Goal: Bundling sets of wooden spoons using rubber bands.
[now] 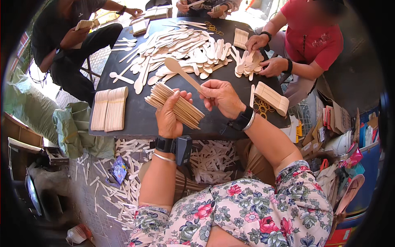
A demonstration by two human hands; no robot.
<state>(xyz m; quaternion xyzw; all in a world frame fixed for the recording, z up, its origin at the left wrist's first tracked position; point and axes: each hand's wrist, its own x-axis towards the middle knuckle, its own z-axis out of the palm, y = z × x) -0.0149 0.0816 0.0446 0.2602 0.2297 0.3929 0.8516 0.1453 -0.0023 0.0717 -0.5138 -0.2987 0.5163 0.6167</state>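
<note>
My left hand (169,122) is closed round a thick bundle of wooden spoons (185,112), held slanting above the near part of the dark table (142,123). Between the thumb and fingers of my right hand (224,99) is the handle end of a single wooden spoon (183,73), its bowl up and to the left. Beyond both hands spreads a big loose heap of wooden spoons (177,46). Neat stacked spoons (109,110) lie at the table's left edge. To the right of my right hand lies a bundle of spoons (270,98) by yellow rubber bands (261,109).
Across the table on the right, a person in a red shirt (304,45) handles a small spoon pile (249,64). A person in dark clothes (68,41) sits at the left, and another person's hands (216,11) show at the far side. Discarded spoons (214,158) litter the floor.
</note>
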